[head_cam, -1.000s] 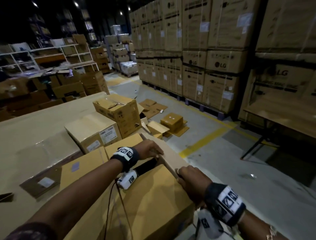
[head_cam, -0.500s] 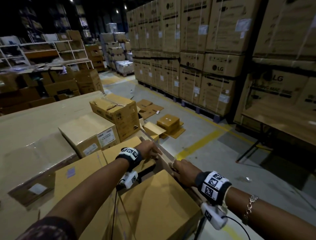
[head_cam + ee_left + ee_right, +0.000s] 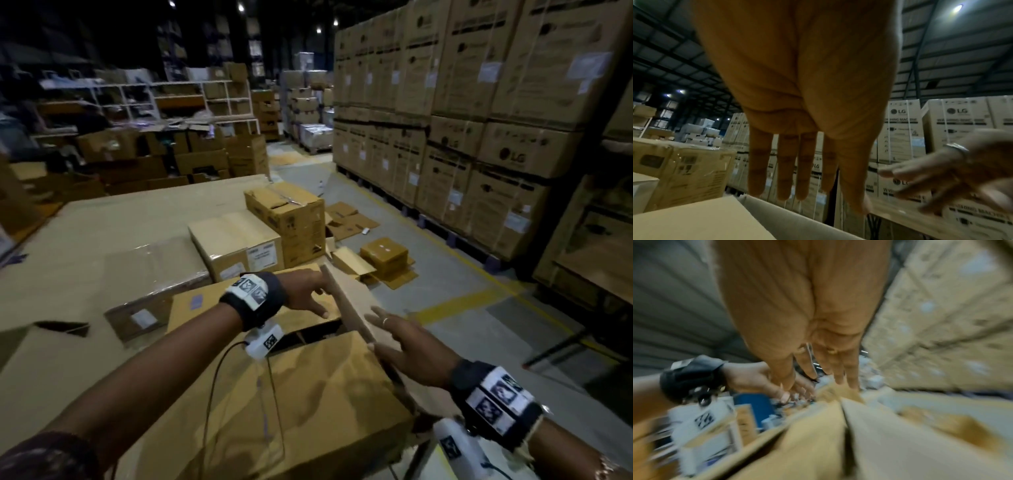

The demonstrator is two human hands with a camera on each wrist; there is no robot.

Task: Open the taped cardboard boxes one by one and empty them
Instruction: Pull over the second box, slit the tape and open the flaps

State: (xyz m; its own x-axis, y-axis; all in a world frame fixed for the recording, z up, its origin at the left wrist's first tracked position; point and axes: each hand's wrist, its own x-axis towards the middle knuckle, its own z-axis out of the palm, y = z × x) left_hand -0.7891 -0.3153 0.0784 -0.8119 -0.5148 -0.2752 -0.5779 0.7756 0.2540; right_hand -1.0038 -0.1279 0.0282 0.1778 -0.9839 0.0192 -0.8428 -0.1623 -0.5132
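Note:
A large cardboard box (image 3: 318,404) stands right in front of me in the head view. Its right flap (image 3: 349,301) is raised on edge, and a dark gap (image 3: 308,334) shows beneath it. My left hand (image 3: 308,293) touches the flap's inner side with straight fingers. My right hand (image 3: 404,339) lies flat and spread against its outer side. In the left wrist view the left hand (image 3: 797,170) hangs with straight fingers over the box, with the right hand (image 3: 941,178) beside it. The blurred right wrist view shows the right hand (image 3: 828,369) on the flap (image 3: 838,434) and blue and white packs (image 3: 754,405) inside.
A closed labelled box (image 3: 236,243) and a taller box (image 3: 287,219) stand behind on the cardboard-covered table (image 3: 85,257). Flattened cardboard and small boxes (image 3: 383,255) lie on the floor to the right. Stacked LG cartons (image 3: 479,137) wall the aisle.
The right flap has swung up from lying flat to standing on edge. Both hands went from gripping its edge to straight fingers against it. The head view shifted.

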